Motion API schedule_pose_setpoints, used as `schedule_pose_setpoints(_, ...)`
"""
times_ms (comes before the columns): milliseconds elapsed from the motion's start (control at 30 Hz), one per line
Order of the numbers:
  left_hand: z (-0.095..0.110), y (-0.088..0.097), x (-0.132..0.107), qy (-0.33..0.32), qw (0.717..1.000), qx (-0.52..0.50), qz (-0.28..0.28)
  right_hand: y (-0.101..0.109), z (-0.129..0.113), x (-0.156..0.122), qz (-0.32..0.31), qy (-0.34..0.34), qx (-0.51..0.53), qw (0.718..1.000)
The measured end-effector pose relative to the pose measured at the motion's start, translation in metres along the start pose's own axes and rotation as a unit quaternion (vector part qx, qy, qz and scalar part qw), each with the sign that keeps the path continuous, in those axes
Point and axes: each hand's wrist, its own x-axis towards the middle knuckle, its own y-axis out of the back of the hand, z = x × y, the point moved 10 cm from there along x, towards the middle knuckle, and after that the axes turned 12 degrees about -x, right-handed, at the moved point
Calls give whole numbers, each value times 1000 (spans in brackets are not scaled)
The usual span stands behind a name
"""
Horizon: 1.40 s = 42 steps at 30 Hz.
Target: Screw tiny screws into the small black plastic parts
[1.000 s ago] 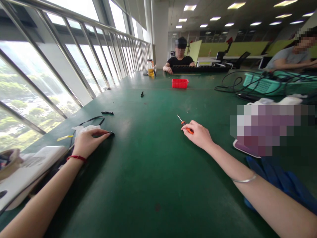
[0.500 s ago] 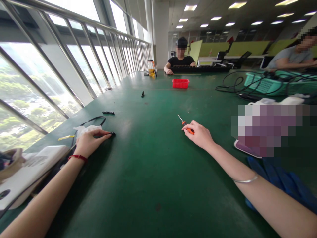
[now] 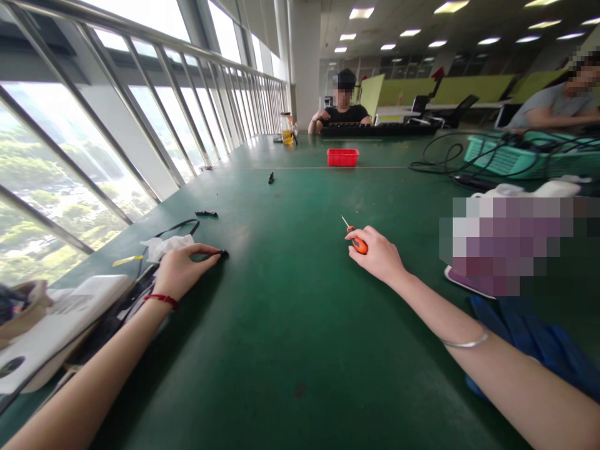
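Observation:
My right hand (image 3: 379,256) is closed around the orange handle of a small screwdriver (image 3: 355,238), whose metal tip points away from me just above the green table (image 3: 290,312). My left hand (image 3: 180,272), with a red cord at the wrist, rests on the table with its fingers pinched on a small black part (image 3: 221,254). A crumpled white tissue (image 3: 164,245) and a black cable loop (image 3: 180,225) lie just behind that hand.
Small black pieces (image 3: 206,213) (image 3: 270,178) lie farther out, then a red tray (image 3: 342,157). A white book (image 3: 56,325) sits at my left, blue cloth (image 3: 529,340) at my right. Black cables (image 3: 450,156) and a teal basket (image 3: 506,159) lie right. Two people sit at the far end.
My right hand has lifted the screwdriver's handle slightly and shifted a little forward. My left hand has slid the black part a bit to the right.

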Motion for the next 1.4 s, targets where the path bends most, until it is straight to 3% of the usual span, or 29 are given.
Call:
schedule_pose_setpoints(133, 43, -38, -7, -68, 996, 3, -55, 29, -11, -2, 76, 12, 92, 993)
schedule_pose_setpoints(233, 88, -76, -12, -132, 983, -72, -105, 64, -15, -2, 133, -2, 187, 973)
schedule_pose_setpoints(333, 128, -118, -12, -158, 961, -164, -159, 101, -17, 4, 184, -12, 250, 950)
schedule_pose_setpoints(433, 157, -154, -11, -168, 934, -233, -212, 127, -28, 16, 215, 23, 214, 953)
schedule_pose_setpoints(533, 170, -174, -9, -168, 920, -271, -230, 134, -32, 26, 229, 30, 181, 956)
schedule_pose_setpoints(800, 167, -178, -9, -164, 924, -273, -213, 111, -43, 28, 203, 48, 155, 966)
schedule_pose_setpoints(1400, 170, -173, -11, -172, 933, -252, -189, 109, -53, 22, 196, 64, 126, 970)
